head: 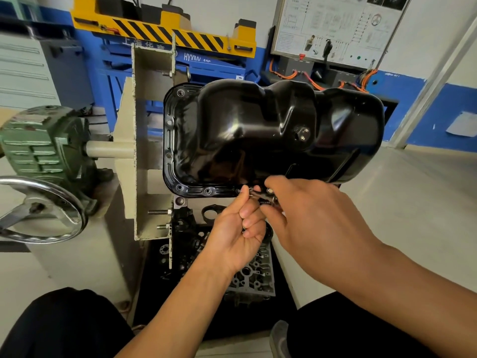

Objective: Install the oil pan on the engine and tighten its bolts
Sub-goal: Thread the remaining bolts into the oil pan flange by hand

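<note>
A glossy black oil pan [271, 130] sits on the engine, which hangs in a beige stand [144, 140]. Bolt heads show along its left and lower flange [206, 190]. My left hand [237, 228] is at the lower flange, its fingers curled, thumb and forefinger pinching a small bolt [251, 189] at a flange hole. Just to its right, my right hand [304, 215] grips a small dark tool [265, 198] that points at the same spot. The engine block [253, 275] shows below the pan, mostly hidden by my arms.
A green gearbox [44, 143] with a chrome handwheel [44, 210] stands at the left of the stand. Behind are a blue and yellow lift [165, 32] and a wiring board [335, 27]. My knees are at the bottom edge.
</note>
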Tool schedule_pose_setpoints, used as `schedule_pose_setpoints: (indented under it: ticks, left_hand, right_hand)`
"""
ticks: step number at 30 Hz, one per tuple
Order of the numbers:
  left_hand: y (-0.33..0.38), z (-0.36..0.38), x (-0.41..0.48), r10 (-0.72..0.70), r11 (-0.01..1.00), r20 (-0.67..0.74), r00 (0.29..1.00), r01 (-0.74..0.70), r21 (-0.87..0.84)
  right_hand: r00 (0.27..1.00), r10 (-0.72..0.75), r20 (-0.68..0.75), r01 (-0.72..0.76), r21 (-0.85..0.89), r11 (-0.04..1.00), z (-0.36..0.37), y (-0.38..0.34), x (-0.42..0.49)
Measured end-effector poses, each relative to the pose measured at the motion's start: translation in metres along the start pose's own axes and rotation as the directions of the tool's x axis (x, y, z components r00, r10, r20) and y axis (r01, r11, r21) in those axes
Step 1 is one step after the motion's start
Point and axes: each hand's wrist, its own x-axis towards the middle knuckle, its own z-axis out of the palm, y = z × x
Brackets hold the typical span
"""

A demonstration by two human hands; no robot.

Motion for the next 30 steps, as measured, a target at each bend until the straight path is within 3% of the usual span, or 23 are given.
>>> schedule_pose_setpoints:
  ticks: [4, 10, 12, 17, 21, 23, 26, 30]
  left_hand:
    - [-0.001, -0.001, 0.000, 0.003, 1.000, 0.000, 1.000, -0.003, 0.013]
    - [0.001, -0.001, 0.000, 0.021, 1.000, -0.014, 1.000, -0.021, 0.005]
    - [0.000, 0.000, 0.000, 0.019, 1.000, -0.034, 0.999, -0.018, 0.015]
    - [-0.001, 0.003, -0.001, 0.023, 0.999, -0.096, 0.995, -0.019, 0.040]
    - [-0.004, 0.005, -0.007, 0.025, 0.985, -0.061, 0.998, -0.014, 0.172]
    - [-0.008, 0.004, -0.010, 0.056, 0.958, -0.050, 0.997, -0.040, 0.283]
    - [-0.012, -0.003, -0.014, 0.063, 0.908, -0.074, 0.995, -0.026, 0.418]
    - [-0.012, -0.010, -0.014, -0.038, 0.907, -0.222, 0.974, 0.127, 0.402]
  right_hand:
    - [1.000, 0.005, 0.028, -0.005, -0.009, 1.000, 0.003, 0.002, 0.001]
    - [0.972, 0.036, -0.233, -0.057, -0.082, 0.995, 0.001, 0.002, 0.009]
    - [0.977, -0.006, -0.213, -0.014, -0.090, 0.996, 0.002, 0.004, 0.006]
    - [0.999, 0.053, -0.004, -0.053, -0.137, 0.989, 0.008, 0.001, -0.005]
    - [0.997, 0.045, -0.068, -0.042, 0.041, 0.998, 0.005, 0.008, -0.007]
    - [0.984, 0.128, -0.122, -0.093, 0.257, 0.962, 0.002, 0.023, -0.010]
    - [0.910, 0.408, -0.074, -0.265, 0.652, 0.710, 0.006, 0.054, -0.021]
    - [0.720, 0.654, 0.230, -0.394, 0.912, 0.112, 0.028, 0.089, -0.052]
